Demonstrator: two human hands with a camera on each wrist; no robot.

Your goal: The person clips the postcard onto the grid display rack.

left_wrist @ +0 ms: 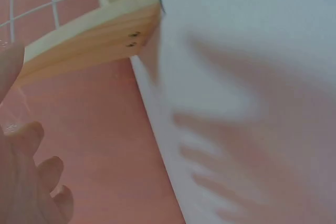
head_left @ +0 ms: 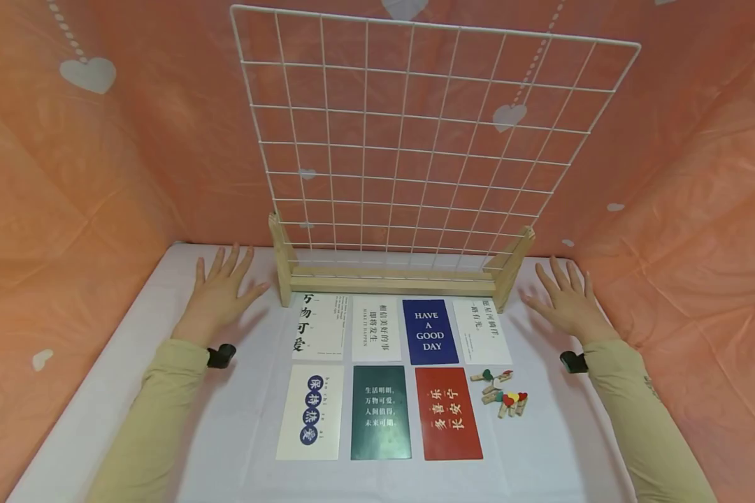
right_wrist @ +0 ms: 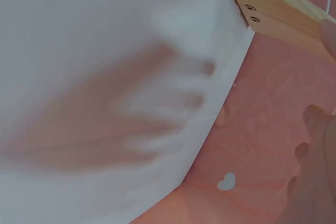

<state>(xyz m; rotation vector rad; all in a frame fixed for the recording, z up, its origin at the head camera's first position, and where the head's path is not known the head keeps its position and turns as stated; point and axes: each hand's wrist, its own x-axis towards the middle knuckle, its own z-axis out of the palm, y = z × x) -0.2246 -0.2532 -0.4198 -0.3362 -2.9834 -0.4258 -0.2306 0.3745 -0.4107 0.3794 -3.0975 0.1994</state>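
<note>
My left hand (head_left: 219,300) is held with fingers spread beside the left foot of a wooden stand (head_left: 390,286). Its shadow falls on the white tabletop, and nothing is in it. On the other side, my right hand (head_left: 567,307) is likewise spread and holds nothing, just right of the stand's right foot. A white wire grid (head_left: 363,111) rises from the stand. In front lie two rows of cards, among them a blue card (head_left: 430,332), a green card (head_left: 380,412), a red card (head_left: 449,413) and several white cards (head_left: 376,330). Small wooden clothespins (head_left: 508,398) with coloured hearts lie piled to their right.
Orange cloth (head_left: 69,209) with pale hearts encloses the back and both sides. White tabletop (head_left: 226,433) extends around the cards. In the left wrist view, the stand's wooden foot (left_wrist: 105,38) is close to the thumb; the right wrist view shows the opposite foot (right_wrist: 278,19).
</note>
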